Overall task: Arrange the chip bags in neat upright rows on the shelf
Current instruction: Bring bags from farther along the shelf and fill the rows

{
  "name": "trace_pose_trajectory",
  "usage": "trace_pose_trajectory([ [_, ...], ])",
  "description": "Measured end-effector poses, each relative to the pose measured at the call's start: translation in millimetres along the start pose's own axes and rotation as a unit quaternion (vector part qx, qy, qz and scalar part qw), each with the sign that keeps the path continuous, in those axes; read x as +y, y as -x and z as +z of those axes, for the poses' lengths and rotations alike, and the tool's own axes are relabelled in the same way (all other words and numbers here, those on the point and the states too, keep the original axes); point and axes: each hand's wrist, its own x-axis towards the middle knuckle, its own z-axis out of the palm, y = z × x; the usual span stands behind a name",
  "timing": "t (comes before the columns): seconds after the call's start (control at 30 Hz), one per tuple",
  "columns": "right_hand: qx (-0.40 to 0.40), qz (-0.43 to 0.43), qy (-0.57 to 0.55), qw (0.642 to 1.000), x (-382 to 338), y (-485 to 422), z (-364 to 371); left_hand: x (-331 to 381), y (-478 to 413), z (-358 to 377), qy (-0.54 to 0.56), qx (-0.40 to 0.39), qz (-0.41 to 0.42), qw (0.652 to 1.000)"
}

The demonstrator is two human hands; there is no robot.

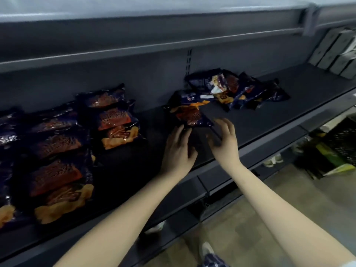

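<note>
A dark blue chip bag (189,112) with an orange-red panel lies on the dark shelf (260,120) near its middle. My left hand (178,151) is at the bag's near left corner, fingers spread and touching its edge. My right hand (224,139) is at its near right corner, fingers apart. Whether either hand grips the bag is blurred. Behind and to the right, a loose heap of the same bags (237,89) lies jumbled. At the left, rows of chip bags (57,155) and a shorter row (113,116) lean back, overlapping.
An upper shelf edge (154,45) runs overhead. Grey boxes (335,53) stand at the far right of the shelf. Lower right, beneath the shelf, are green and dark packages (335,157). The floor and a shoe (207,249) show below.
</note>
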Motion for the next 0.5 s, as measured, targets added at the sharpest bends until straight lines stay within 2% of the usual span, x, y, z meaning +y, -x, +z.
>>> trace_pose_trajectory([
  [0.07, -0.011, 0.002, 0.019, 1.000, 14, -3, -8, 5, -6, 6, -0.005, -0.001, 0.013, 1.000],
  [0.23, -0.157, 0.026, 0.074, 0.984, 38, -34, -10, 8, -35, 13, -0.059, 0.010, 0.000, 0.998],
  [0.37, -0.183, -0.010, 0.062, 0.981, 44, -52, -3, 0, -68, 18, -0.138, -0.004, -0.011, 0.990],
  [0.5, -0.216, -0.029, 0.052, 0.974, 62, -63, -5, -6, -92, 30, -0.163, -0.040, -0.034, 0.985],
])
